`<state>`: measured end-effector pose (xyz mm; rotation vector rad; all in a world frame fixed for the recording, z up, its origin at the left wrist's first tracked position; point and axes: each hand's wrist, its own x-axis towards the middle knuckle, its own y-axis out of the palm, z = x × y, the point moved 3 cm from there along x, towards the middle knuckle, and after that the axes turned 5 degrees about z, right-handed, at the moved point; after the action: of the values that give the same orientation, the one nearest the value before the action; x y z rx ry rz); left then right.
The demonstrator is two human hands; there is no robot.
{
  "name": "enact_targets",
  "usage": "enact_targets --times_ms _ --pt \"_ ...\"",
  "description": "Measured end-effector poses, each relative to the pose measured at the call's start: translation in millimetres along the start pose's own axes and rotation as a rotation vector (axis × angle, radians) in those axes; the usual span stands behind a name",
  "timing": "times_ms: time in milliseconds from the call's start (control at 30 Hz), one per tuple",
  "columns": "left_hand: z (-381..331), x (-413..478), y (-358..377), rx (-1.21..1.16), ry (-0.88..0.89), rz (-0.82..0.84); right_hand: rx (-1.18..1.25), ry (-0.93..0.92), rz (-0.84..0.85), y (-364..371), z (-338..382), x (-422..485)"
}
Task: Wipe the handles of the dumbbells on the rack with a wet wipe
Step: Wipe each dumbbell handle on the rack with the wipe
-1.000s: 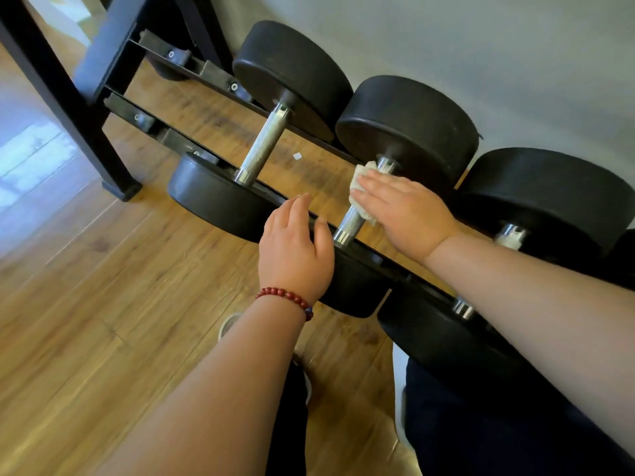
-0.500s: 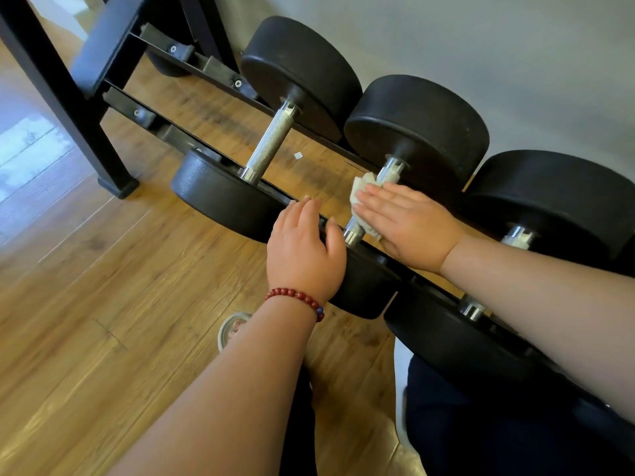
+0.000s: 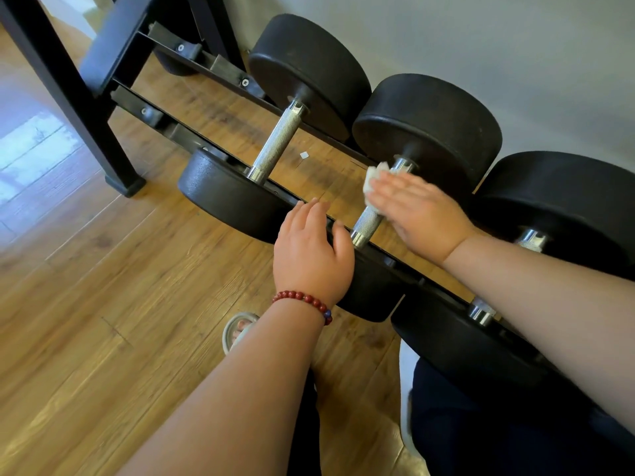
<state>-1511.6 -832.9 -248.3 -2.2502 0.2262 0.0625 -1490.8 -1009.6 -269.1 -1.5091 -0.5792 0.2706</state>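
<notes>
On the low rack by the wall sit three dumbbells side by side, and the wipe lies at the far end of the middle handle, pressed there by the flat, straight fingers of the right hand. The left hand rests loose on that dumbbell's near end — holding nothing. The wipe looks soft and wet, so it should wrap round the hard, bumpy handle — best held at its middle, as the dumbbells look heavy.

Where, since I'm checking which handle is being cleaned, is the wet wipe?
In the head view, right of centre: the wet wipe sits under the right hand on the middle dumbbell's handle, toward its far, wall-side weight.
</notes>
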Motion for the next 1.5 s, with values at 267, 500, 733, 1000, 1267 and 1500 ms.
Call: enact_targets --times_ms 267,500,733,1000,1267,1500 --pt "0 -1 0 -0.005 -0.004 -0.004 0.009 -0.001 0.025 -1 -15 0" --pt "1 -1 0 -0.017 0.009 -0.016 -0.031 -0.116 0.052 0 -6 -12" --pt "1 -2 1 -0.016 0.002 -0.006 0.066 -0.233 0.072 7 15 -10" --pt "0 -2 1 -0.029 0.0 -0.013 0.074 -0.159 0.03 4 7 -6" --pt "2 -1 2 -0.043 -0.004 -0.013 0.01 0.073 -0.027 2 -3 -2" --pt "2 -2 2 -0.05 0.013 -0.027 0.125 -0.065 -0.004 8 -2 -9"
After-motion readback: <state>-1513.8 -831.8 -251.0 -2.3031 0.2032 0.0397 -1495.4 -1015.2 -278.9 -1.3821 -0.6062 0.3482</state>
